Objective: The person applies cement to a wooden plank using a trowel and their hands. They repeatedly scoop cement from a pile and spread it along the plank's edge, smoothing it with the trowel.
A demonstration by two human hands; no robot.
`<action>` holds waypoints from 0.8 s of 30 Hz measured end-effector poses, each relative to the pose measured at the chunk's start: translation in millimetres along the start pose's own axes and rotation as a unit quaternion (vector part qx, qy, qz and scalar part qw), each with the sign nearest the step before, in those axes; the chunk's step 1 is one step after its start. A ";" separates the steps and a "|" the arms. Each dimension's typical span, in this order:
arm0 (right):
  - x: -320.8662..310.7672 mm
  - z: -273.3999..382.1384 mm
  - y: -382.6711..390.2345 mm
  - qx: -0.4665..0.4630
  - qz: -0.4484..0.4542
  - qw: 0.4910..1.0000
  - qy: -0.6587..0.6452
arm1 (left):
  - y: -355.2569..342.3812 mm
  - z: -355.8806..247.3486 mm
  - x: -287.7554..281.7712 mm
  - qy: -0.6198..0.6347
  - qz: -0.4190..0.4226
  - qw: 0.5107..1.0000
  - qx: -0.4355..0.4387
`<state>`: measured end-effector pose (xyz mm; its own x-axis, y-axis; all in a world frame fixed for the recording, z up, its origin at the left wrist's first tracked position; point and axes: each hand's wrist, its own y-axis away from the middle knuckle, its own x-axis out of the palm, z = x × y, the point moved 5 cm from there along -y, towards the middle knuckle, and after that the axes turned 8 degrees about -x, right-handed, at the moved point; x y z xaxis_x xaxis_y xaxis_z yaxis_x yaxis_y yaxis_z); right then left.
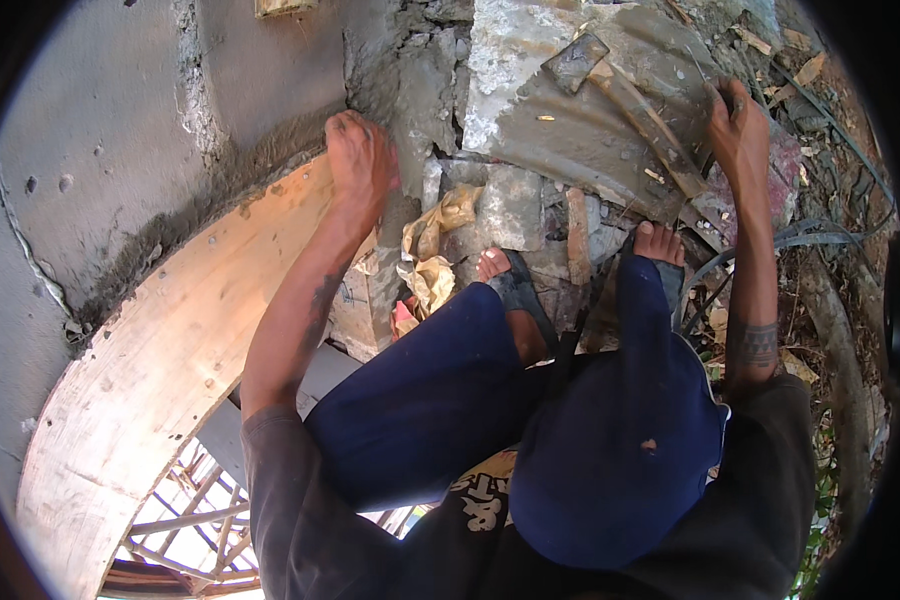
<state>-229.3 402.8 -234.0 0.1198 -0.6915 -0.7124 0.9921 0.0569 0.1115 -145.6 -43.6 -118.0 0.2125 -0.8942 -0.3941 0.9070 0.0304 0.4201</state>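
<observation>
At the far end of a long, pale wooden board (185, 305), my left hand (360, 155) has its fingers curled over the edge, against the grey concrete. Its fingertips are partly hidden. My right hand (738, 125) is at the upper right, thumb and finger pinched on a thin wire-like piece (697, 66); its exact kind is too small to make out. Left of that hand, a hammer (650, 120) lies on a cement-smeared corrugated sheet (530, 120). Its head points up-left, its wooden handle toward my right foot.
A concrete wall (120, 130) fills the upper left. Crumpled brown paper (440, 220) and rubble lie by my sandalled feet (515, 290). Dark straps (810, 238), wood scraps and a root-like branch (835, 360) are on the right. Wooden poles (190, 520) show below the board.
</observation>
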 end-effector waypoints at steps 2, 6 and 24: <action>-5.4 -11.7 5.2 0.007 -0.002 1.000 0.015 | -7.8 -1.3 1.4 -0.011 0.043 0.999 0.016; -9.8 -16.3 16.9 -0.009 -0.014 0.998 0.056 | -12.2 -2.0 -5.1 -0.045 0.098 0.993 0.052; 153.6 221.7 104.8 -0.281 0.330 0.890 -0.140 | 261.6 -65.8 95.6 0.664 0.179 0.695 -0.209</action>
<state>-115.0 142.9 -178.2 0.7480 -0.5215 -0.4105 0.5800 0.8143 0.0225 135.9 -91.7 -99.5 0.3492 0.3969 -0.8488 0.6763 0.5202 0.5215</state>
